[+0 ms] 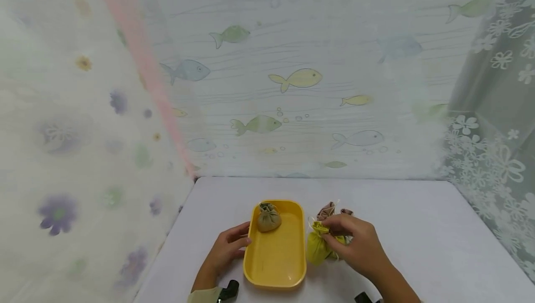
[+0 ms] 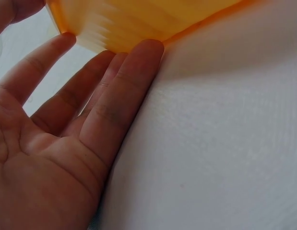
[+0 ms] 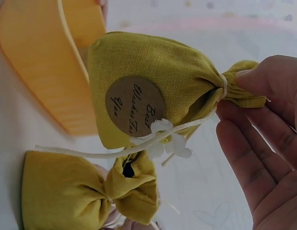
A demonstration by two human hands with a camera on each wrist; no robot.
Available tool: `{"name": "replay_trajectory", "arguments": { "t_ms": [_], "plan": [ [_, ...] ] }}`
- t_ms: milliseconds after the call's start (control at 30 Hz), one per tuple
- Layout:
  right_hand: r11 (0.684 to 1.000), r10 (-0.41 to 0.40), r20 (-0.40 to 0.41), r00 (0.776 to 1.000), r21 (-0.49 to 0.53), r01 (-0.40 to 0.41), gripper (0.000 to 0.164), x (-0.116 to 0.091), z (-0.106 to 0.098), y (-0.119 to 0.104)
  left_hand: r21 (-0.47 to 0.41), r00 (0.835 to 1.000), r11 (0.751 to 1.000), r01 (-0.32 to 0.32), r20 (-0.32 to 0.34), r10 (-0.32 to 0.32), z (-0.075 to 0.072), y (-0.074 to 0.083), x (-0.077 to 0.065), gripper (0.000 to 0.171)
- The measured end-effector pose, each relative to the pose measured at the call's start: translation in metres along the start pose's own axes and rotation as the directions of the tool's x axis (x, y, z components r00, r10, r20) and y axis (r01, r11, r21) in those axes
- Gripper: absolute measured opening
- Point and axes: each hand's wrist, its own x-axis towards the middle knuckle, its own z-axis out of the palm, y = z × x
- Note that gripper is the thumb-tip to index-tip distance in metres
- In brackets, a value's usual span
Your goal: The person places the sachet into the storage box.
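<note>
My right hand (image 1: 355,242) pinches the gathered neck of a yellow-green drawstring pouch (image 3: 153,81) between thumb and fingers. The pouch hangs just right of a yellow tray (image 1: 275,261), apart from the table in the right wrist view. It bears a round brown label (image 3: 135,106), a white flower and a pale cord. My left hand (image 1: 225,249) touches the tray's left side with nearly straight fingers (image 2: 122,100). Inside the tray, at its far left corner, sits an olive-brown pouch (image 1: 269,218).
A second yellow-green pouch (image 3: 64,191) lies below the held one. Brownish-pink pouches (image 1: 327,211) stand behind my right hand, partly hidden. The white table (image 1: 430,238) meets a fish-print curtain (image 1: 301,122) at the back and a flowered curtain (image 1: 83,154) at left.
</note>
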Motion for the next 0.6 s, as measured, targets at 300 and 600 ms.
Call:
{"name": "replay_trajectory", "arguments": {
  "t_ms": [300,600],
  "plan": [
    [0.999,0.025,0.037,0.999,0.031,-0.026,0.033,0.009,0.002,0.003,0.027,1.000,0.999,0.018,-0.003,-0.018,-0.001,-0.002,0.001,0.065],
    [0.998,0.002,0.017,1.000,0.063,-0.003,0.034,0.017,0.009,0.002,0.011,1.000,1.000,0.014,0.014,-0.014,-0.001,-0.003,0.002,0.065]
  ]
}}
